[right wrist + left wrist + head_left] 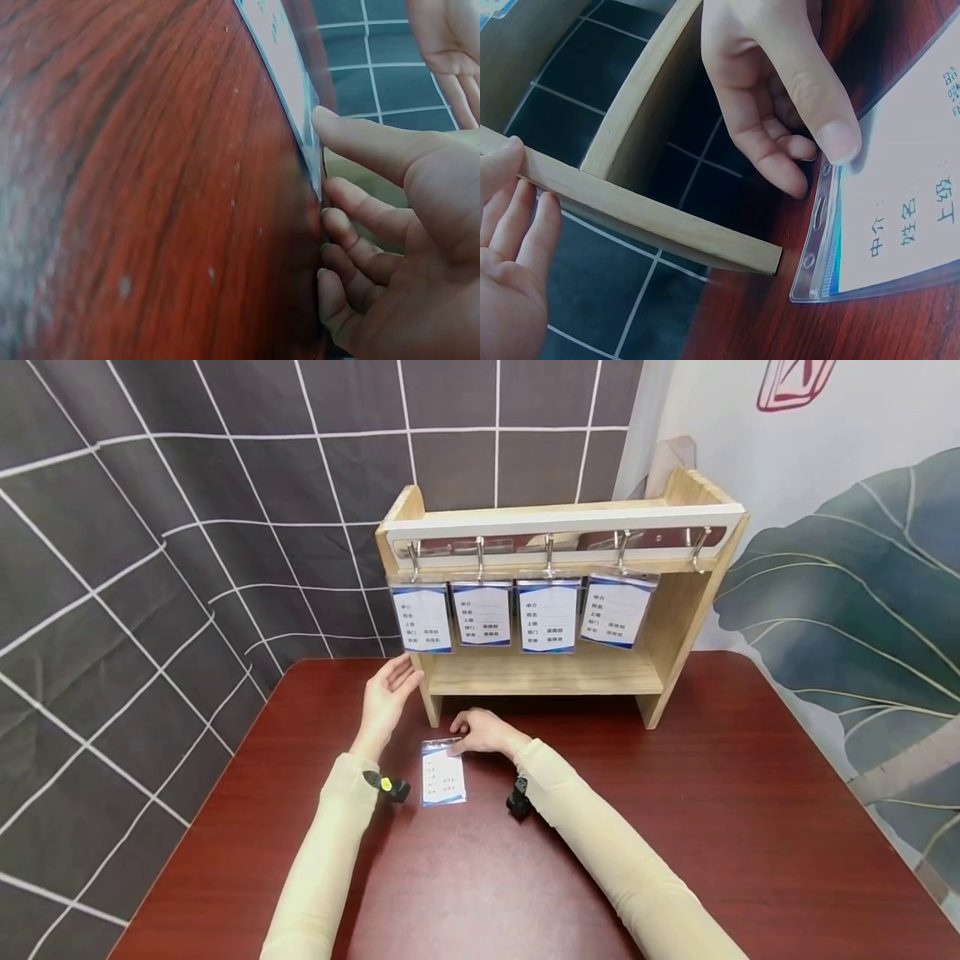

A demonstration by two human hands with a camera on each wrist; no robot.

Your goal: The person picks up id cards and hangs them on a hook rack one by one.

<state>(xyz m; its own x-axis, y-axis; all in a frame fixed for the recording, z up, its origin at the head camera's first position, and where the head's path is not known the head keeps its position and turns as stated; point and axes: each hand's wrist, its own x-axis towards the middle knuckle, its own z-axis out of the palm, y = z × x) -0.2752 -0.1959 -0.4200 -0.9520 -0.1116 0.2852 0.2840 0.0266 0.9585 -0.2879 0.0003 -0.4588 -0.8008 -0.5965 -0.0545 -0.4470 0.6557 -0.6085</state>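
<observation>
A name badge [442, 777] in a clear plastic sleeve lies face up on the table, in front of the wooden shelf's left leg. My right hand [486, 732] is at its top edge; the thumb [836, 139] rests on the sleeve and the other fingers are curled beside that edge. In the right wrist view the badge [281, 71] is seen nearly edge-on under the thumb. My left hand [386, 693] touches the front edge of the left side panel [645, 206], its fingers loosely bent and holding nothing.
The wooden shelf [547, 670] stands at the back of the red-brown table [570, 877]. Several badges [548, 614] hang from metal hooks [549, 553] on its white rail; the rightmost hook [701, 547] carries none. A dark tiled-pattern curtain [322, 510] borders the left and back.
</observation>
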